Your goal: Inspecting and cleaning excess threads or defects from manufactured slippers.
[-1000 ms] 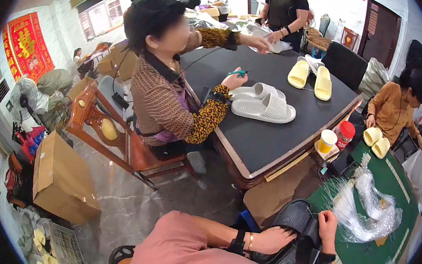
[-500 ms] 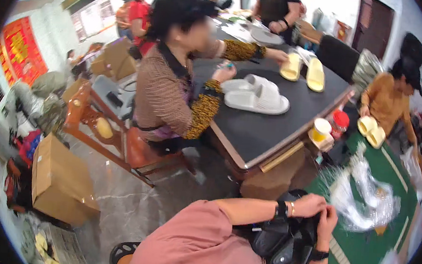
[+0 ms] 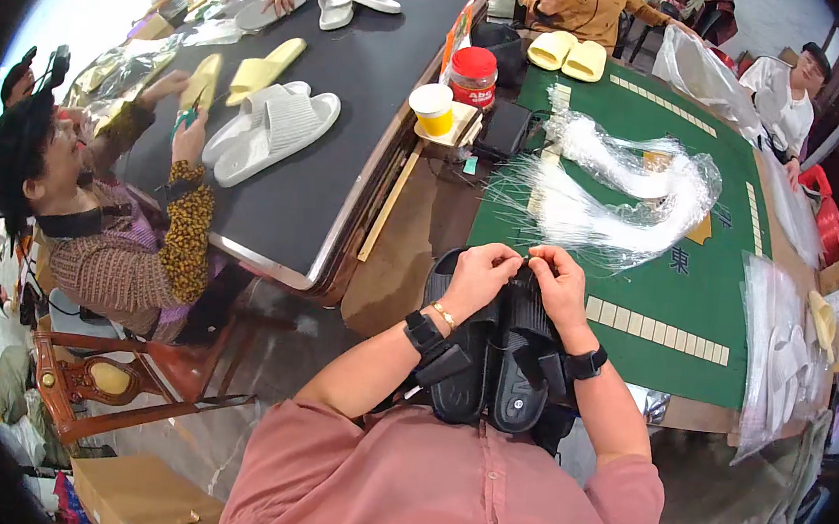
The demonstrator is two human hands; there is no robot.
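A pair of black ribbed slide slippers (image 3: 463,371) rests at my lap, toes pointing away and soles' insides showing. Above their toe end my left hand (image 3: 484,282) is closed in a pinch. My right hand (image 3: 559,290) pinches right beside it, fingertips almost meeting. Something small and dark shows between the fingertips, too tiny to make out. Just beyond the hands, a bundle of thin white plastic strands (image 3: 584,212) in clear wrap lies on the green tabletop (image 3: 503,224), loose ends fanning leftward.
Rows of pale tiles (image 3: 658,331) edge the green top. A yellow-and-white cup (image 3: 432,109) and red-lidded jar (image 3: 473,77) stand by the dark table (image 3: 377,59), which bears grey slippers (image 3: 276,130). At left, a co-worker (image 3: 117,236) holds teal-handled scissors near yellow slippers (image 3: 265,71).
My view has swung right, so the tables sit further left in the picture. Both hands stay together over the black slippers. The co-worker's hands are now closer together at a yellow slipper.
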